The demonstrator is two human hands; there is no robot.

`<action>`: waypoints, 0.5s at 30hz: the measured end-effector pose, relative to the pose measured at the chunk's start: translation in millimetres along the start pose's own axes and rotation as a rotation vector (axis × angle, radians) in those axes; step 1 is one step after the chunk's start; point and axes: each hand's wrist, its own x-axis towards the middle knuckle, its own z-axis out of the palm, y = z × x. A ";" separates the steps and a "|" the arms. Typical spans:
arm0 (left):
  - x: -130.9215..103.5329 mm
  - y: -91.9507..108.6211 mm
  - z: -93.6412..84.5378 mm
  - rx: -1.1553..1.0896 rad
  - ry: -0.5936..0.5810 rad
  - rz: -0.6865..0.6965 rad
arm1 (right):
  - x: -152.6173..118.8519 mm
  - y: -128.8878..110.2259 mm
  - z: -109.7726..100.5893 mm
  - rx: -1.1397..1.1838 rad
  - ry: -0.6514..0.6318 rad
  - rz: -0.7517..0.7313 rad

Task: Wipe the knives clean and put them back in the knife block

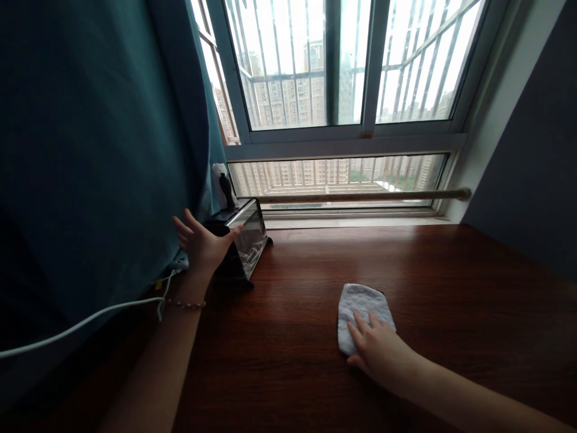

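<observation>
A folded white cloth (360, 300) lies on the dark red-brown wooden surface. My right hand (376, 349) rests flat on its near part, with fingers spread and stretched over it. At the left, my left hand (205, 243) is raised with its fingers apart and holds nothing. Right beside that hand stands a black box with a clear side (252, 237), with thin white things visible inside. My left thumb overlaps the box's upper edge; whether it touches cannot be made out. On top of the box are a small black object (226, 189) and something white behind it.
A teal curtain (112, 150) hangs along the left. Below it a white cable (90, 319) runs past my left wrist. At the back are a window (297, 135) and a horizontal rail (360, 197). A dark wall (532, 168) bounds the right side.
</observation>
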 end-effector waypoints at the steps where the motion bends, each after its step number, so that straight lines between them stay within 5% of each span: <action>1: 2.6 -5.0 7.2 -0.011 -0.086 -0.064 | -3.2 -0.6 -3.4 -0.029 -0.013 0.073; 4: 8.5 -12.4 22.4 0.008 -0.145 -0.157 | -14.0 2.5 -17.2 -0.039 -0.016 0.113; 8: 6.4 -2.6 17.0 0.031 -0.107 -0.181 | -6.0 7.0 -43.3 0.305 0.247 -0.184; 11: -5.2 15.1 2.1 0.035 -0.221 -0.147 | 37.0 0.3 -63.3 0.530 0.454 -0.354; 15: -22.8 35.9 -15.7 0.020 -0.346 0.032 | 123.4 -21.1 -84.9 0.778 0.613 -0.374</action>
